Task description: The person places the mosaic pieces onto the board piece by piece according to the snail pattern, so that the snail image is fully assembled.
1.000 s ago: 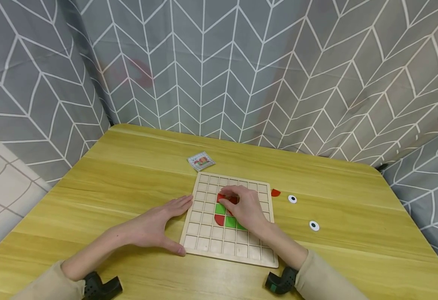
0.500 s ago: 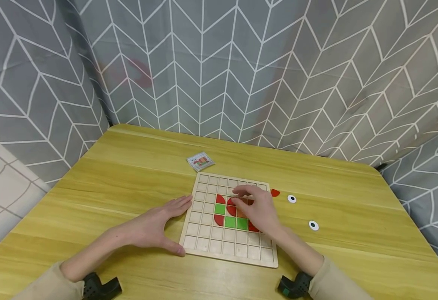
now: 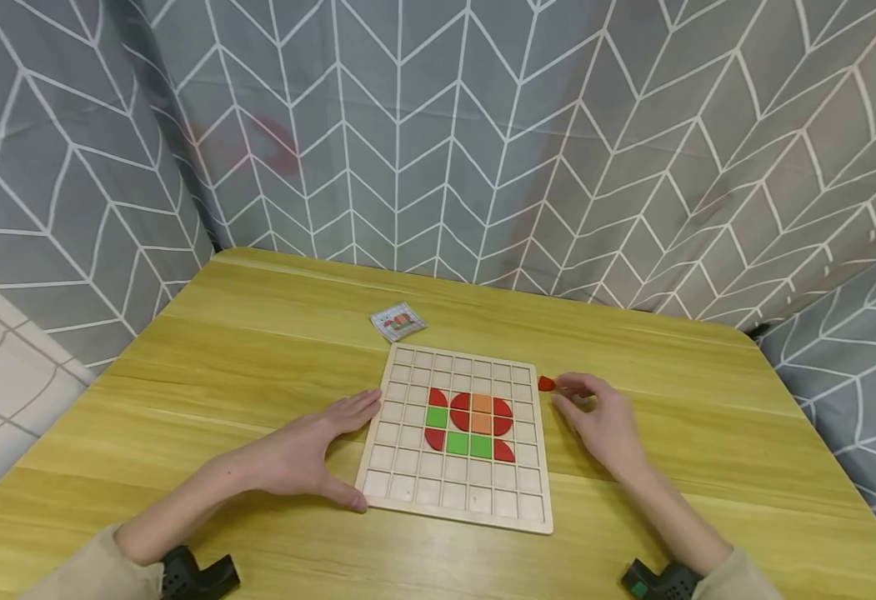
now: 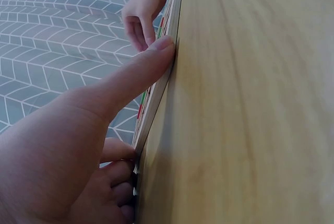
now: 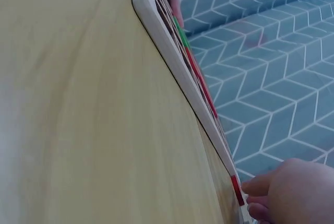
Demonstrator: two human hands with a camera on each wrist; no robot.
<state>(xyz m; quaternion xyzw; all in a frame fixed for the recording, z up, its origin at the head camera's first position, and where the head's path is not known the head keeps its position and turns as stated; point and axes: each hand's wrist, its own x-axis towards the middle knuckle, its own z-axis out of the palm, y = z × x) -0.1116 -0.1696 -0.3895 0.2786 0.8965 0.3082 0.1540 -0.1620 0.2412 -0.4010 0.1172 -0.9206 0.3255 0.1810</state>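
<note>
A square wooden grid board (image 3: 416, 483) lies on the table, with red curved pieces, orange squares (image 3: 482, 403) and green squares (image 3: 458, 443) set in its cells. My left hand (image 3: 310, 454) rests at the board's left side, thumb and fingers spread and touching its edge. Beyond the right edge, my right hand (image 3: 603, 421) has its fingertips at a loose red quarter-round piece (image 3: 546, 383), partly covering it. A gap shows between thumb and forefinger. In the right wrist view the red piece (image 5: 237, 190) lies right beside the fingertips (image 5: 255, 185).
A small picture card (image 3: 397, 321) with a coloured pattern lies behind the board. The wooden table (image 3: 272, 333) backs onto a grey patterned curtain (image 3: 438, 142). My right hand and forearm cover the area where two round eye pieces lay earlier.
My right hand has moved from over the board's red and orange pieces out to the right, to the loose red piece. It now hides both eye pieces. The left hand keeps its place.
</note>
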